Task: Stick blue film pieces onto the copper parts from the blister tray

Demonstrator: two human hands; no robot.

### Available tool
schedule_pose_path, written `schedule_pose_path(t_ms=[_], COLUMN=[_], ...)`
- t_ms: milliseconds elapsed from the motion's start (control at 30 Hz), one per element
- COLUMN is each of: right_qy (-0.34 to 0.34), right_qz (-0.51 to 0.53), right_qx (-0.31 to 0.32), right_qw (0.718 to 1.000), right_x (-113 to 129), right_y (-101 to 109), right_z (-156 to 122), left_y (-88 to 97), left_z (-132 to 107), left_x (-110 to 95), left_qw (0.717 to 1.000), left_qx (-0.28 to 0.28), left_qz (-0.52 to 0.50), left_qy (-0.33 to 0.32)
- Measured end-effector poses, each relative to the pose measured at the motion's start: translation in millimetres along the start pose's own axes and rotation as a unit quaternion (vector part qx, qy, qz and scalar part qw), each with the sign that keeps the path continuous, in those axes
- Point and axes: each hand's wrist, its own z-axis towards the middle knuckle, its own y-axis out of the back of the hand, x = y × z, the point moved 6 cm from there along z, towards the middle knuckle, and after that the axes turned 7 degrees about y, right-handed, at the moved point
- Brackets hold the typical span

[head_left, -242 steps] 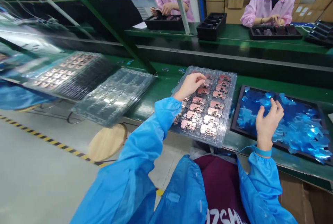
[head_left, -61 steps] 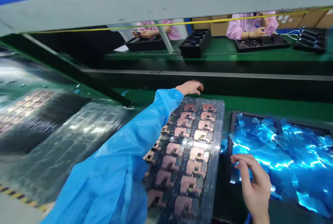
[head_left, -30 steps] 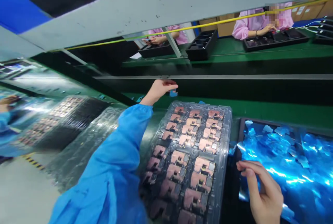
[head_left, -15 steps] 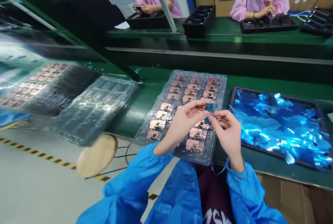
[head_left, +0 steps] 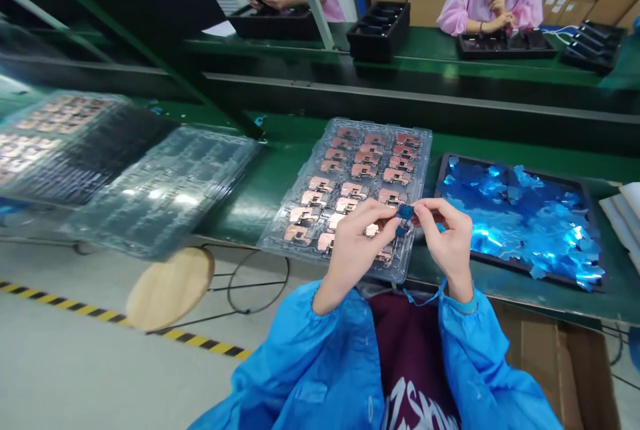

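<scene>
**2 hands (head_left: 400,243) pinch a small blue film piece (head_left: 406,213) above a tray of copper parts**

The left hand (head_left: 356,243) and right hand (head_left: 447,243) are raised in front of the chest in blue sleeves, wrists bent inward. Both are closed to a pinch, their fingertips meeting on the blue film piece, and a second blue bit shows just below it. Directly under the hands, a clear plastic tray (head_left: 424,170) sits on the green surface (head_left: 290,170), its pockets filled with rows of copper-coloured parts (head_left: 363,170).

Just beside the right hand, a black tray (head_left: 439,180) holds a loose heap of shiny blue film scraps (head_left: 515,217). Well left of the left hand, a clear plastic tray (head_left: 165,190) lies blurred next to a tray with more copper-coloured parts (head_left: 65,143). A round wooden stool (head_left: 170,288) stands on the floor below, left of the hands.

Beyond the hands, across the line, 2 co-workers in pink coats (head_left: 475,7) work at black trays (head_left: 505,45) on a farther green surface (head_left: 410,50).
</scene>
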Motion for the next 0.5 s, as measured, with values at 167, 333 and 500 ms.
schedule_pose_path(t_ms=[167, 333, 500], right_qy=[0.07, 0.171, 0.223], right_qz=[-0.058, -0.191, -0.231], right_qx=[0.02, -0.038, -0.08], right_qw=[0.996, 0.966, 0.944], right_x=[7.0, 22.3, 23.5], right_y=[-4.0, -5.7, -6.2], right_z=[-1.9, -6.7, -13.8], left_y=[-3.4, -8.7, -10.6], left_z=[-2.4, -5.8, -10.1], left_x=[8.9, 22.7, 31.0], left_qw=[0.999, 0.989, 0.968], left_qx=[-0.029, -0.023, 0.007], left_qz=[-0.035, -0.107, -0.195], left_qy=[0.024, 0.103, 0.155])
